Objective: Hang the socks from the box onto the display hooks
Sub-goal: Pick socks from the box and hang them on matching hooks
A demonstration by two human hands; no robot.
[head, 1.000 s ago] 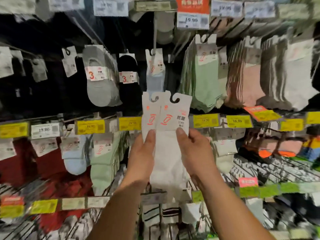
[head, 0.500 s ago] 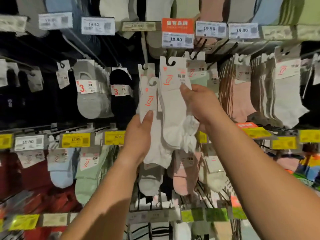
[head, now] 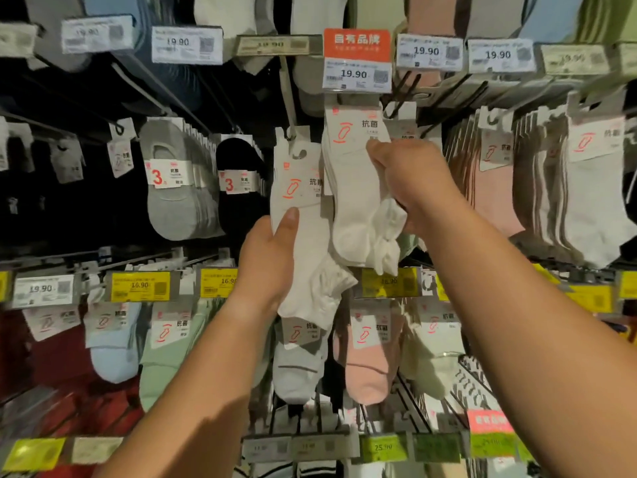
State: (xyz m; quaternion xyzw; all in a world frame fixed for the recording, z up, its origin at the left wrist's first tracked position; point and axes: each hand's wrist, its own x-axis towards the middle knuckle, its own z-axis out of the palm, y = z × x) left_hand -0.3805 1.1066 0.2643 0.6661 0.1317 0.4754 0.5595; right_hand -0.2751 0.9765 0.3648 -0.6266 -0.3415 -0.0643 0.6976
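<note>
My left hand (head: 267, 260) grips a white sock pack (head: 303, 236) by its lower part, thumb on the front; its card header hangs free below a display hook (head: 287, 98). My right hand (head: 413, 181) holds a second white sock pack (head: 355, 198) raised high, its card top tucked under the orange-and-white 19.90 price tag (head: 356, 60). The hook behind that tag is hidden. No box is in view.
Rows of hanging socks fill the wall: grey (head: 179, 194) and black (head: 238, 181) no-show packs at left, pink (head: 489, 188) and white ones at right, blue, green and pink pairs below. Yellow price tags (head: 139, 286) line the middle rail.
Both hands have risen with their sock packs. The right pack has gone up until its card top sits under the 19.90 tag; the left pack now sits just below the neighbouring hook.
</note>
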